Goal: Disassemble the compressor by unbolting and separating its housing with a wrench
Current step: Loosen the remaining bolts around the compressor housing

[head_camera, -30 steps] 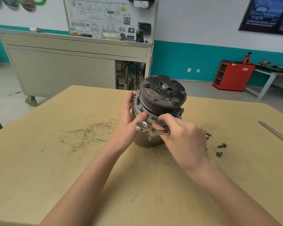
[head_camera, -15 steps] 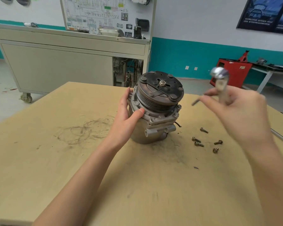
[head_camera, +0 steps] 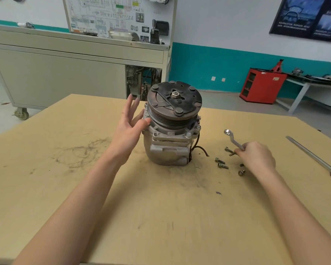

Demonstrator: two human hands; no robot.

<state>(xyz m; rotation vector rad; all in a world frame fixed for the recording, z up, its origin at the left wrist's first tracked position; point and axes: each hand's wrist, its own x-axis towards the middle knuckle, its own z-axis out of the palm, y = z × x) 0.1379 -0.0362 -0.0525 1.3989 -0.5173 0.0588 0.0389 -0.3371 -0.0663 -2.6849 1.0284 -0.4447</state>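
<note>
Grey metal is forming the body of the compressor (head_camera: 168,148), which is standing upright at the centre of the frame on a tan wooden table (head_camera: 84,188), its dark pulley (head_camera: 174,100) facing up. We are holding the left hand (head_camera: 129,129) against the compressor's left side: the fingers are pointing up, straight and spread apart, and the thumb (head_camera: 146,122) is touching the housing just below the pulley. We are keeping the right hand (head_camera: 256,157) low over the table, right of centre and well apart from the compressor. Its fingers are curling round the shaft of the wrench (head_camera: 232,139), whose ring end is sticking up and to the left. Between the compressor and the right hand, loose bolts (head_camera: 219,160) are lying on the table; one is lying just beside the fingertips, and we cannot tell whether they are touching it. Along the housing flange, bolt heads (head_camera: 188,134) are showing. Near the right edge of the frame a screwdriver (head_camera: 310,152) with a red handle is lying on the table. On the floor a red cabinet (head_camera: 262,86) is standing in the upper right and a grey cart (head_camera: 65,73) in the upper left.
</note>
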